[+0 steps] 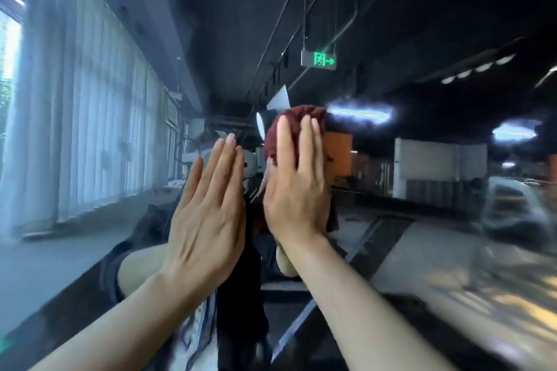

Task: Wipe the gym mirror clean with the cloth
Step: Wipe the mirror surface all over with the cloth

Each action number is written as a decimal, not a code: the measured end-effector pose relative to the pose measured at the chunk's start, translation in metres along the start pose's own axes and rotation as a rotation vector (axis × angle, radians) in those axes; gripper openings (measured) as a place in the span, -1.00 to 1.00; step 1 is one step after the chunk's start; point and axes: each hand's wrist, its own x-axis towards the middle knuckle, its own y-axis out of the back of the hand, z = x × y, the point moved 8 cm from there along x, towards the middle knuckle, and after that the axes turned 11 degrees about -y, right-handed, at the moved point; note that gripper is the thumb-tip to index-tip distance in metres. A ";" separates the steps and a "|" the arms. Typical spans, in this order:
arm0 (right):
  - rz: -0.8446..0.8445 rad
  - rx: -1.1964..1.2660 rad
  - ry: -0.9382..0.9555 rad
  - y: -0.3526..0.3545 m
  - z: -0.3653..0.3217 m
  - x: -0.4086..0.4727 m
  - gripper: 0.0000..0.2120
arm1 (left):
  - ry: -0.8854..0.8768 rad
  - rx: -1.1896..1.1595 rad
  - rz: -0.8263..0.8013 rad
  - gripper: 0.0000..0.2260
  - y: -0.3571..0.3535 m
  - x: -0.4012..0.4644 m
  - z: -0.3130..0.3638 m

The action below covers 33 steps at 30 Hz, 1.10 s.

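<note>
A: What is shown at the centre of the view?
B: A dark red cloth [297,126] is pressed flat against the mirror [422,235] by the right hand [294,187], fingers straight and held close together. The cloth is bunched above and behind the fingertips.

A: How is the other hand placed?
B: The left hand [208,211] is laid just beside it, palm towards the glass, fingers straight and together; nothing is held. Actual contact with the glass cannot be told.

A: What is reflected?
B: A green exit sign [319,60], pale curtains [90,114] at left and ceiling lights [360,113] are seen, blurred.
</note>
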 end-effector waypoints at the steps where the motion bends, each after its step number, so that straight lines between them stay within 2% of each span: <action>1: -0.075 0.009 0.151 -0.001 -0.008 -0.016 -0.49 | 0.010 -0.010 0.000 -0.43 -0.002 -0.004 0.003; 3: -0.137 0.000 0.329 0.007 0.009 -0.026 -0.51 | 0.030 -0.011 -0.008 -0.45 -0.003 -0.015 0.008; 4: -0.120 -0.018 0.302 0.012 0.027 -0.023 -0.53 | 0.034 -0.006 -0.020 -0.45 -0.004 -0.021 0.011; 7: 0.045 0.004 -0.120 0.028 0.069 -0.013 -0.55 | 0.030 0.000 -0.066 -0.45 -0.009 -0.038 0.018; 8: 0.086 0.008 -0.228 0.027 0.065 -0.022 -0.55 | 0.029 -0.006 -0.068 -0.45 -0.012 -0.043 0.021; 9: 0.094 0.005 -0.251 0.022 0.053 -0.034 -0.55 | 0.029 -0.017 -0.064 -0.46 -0.014 -0.046 0.025; 10: 0.062 0.008 -0.179 0.016 0.034 -0.048 -0.54 | 0.030 -0.031 -0.056 -0.47 -0.015 -0.049 0.029; 13: -0.118 0.017 0.260 0.008 0.008 -0.084 -0.50 | 0.073 -0.062 -0.059 -0.48 -0.018 -0.061 0.036; 14: -0.144 0.000 0.331 0.013 0.019 -0.087 -0.49 | 0.091 -0.064 -0.068 -0.47 -0.018 -0.068 0.038; 15: -0.151 -0.021 0.324 0.019 0.039 -0.088 -0.50 | 0.101 -0.060 -0.078 -0.46 -0.018 -0.074 0.041; 18: -0.021 -0.070 -0.037 0.044 0.106 -0.083 -0.58 | 0.075 -0.052 -0.117 -0.44 -0.018 -0.091 0.054; 20: 0.080 -0.058 -0.278 0.050 0.118 -0.093 -0.57 | 0.058 -0.053 -0.129 -0.42 -0.019 -0.095 0.064; 21: 0.103 -0.052 -0.325 0.048 0.111 -0.102 -0.58 | 0.058 -0.055 -0.132 -0.41 -0.021 -0.096 0.069; 23: 0.051 -0.035 -0.199 0.036 0.079 -0.121 -0.59 | 0.064 -0.068 -0.126 -0.42 -0.024 -0.096 0.077; 26: -0.144 -0.044 0.218 0.030 0.056 -0.147 -0.56 | 0.083 -0.086 -0.153 -0.43 -0.032 -0.101 0.086; 28: -0.172 -0.067 0.268 0.037 0.077 -0.143 -0.52 | 0.084 -0.083 -0.196 -0.38 -0.036 -0.105 0.088; 31: -0.055 -0.095 -0.048 0.054 0.129 -0.125 -0.57 | 0.067 -0.051 -0.273 -0.34 -0.038 -0.105 0.089; 33: 0.039 -0.071 -0.280 0.059 0.137 -0.129 -0.56 | 0.064 -0.030 -0.301 -0.34 -0.038 -0.104 0.090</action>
